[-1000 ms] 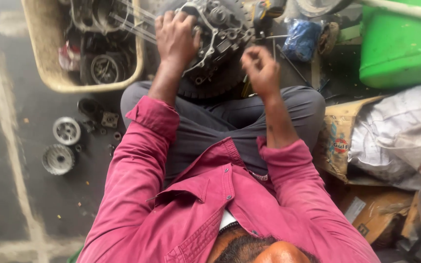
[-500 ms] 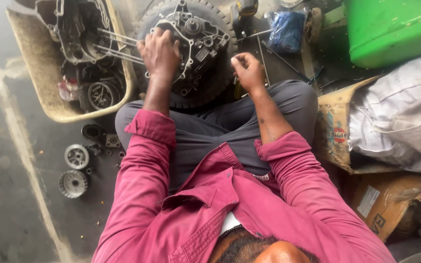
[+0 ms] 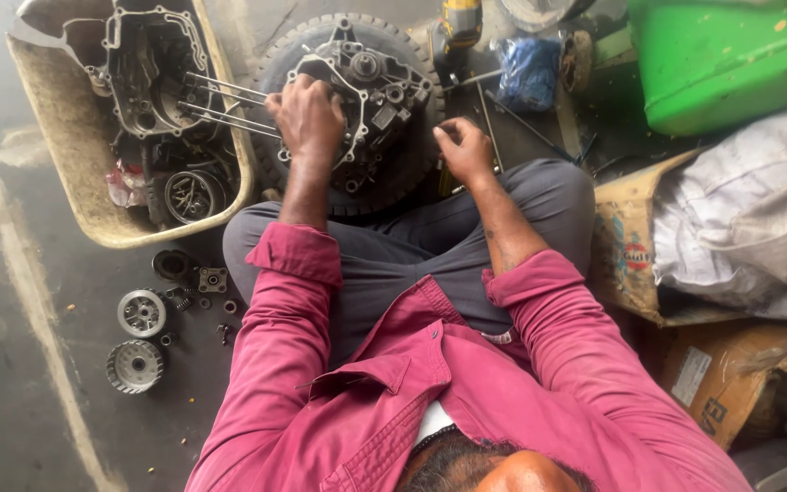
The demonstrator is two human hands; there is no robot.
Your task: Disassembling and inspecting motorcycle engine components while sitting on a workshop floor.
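Head view, inspection log.

**Inspector:** Where is the work, and what do the hands have?

**Operator:** I see the dark grey cast-metal engine case [image 3: 375,91] lying flat on a black rubber tyre [image 3: 403,187], on the floor just ahead of the crossed legs. The left hand [image 3: 307,118] is closed over the case's left edge, fingers curled down onto it. The right hand [image 3: 465,150] rests at the tyre's right side with fingers folded. I cannot tell whether it holds anything.

**Inspector:** Which step do you judge this to be?

**Operator:** Steadying the case while working on it, in my judgement. A second open case half [image 3: 152,64] with long steel studs [image 3: 220,100] sits in the beige plastic tub [image 3: 75,182] to the left. Two round toothed metal clutch parts [image 3: 141,312] lie on the floor near the left knee.

**Inspector:** What does the next move call for?

**Operator:** A firm left-hand hold so the case cannot rock on the tyre, and care around the studs, which reach towards that wrist.
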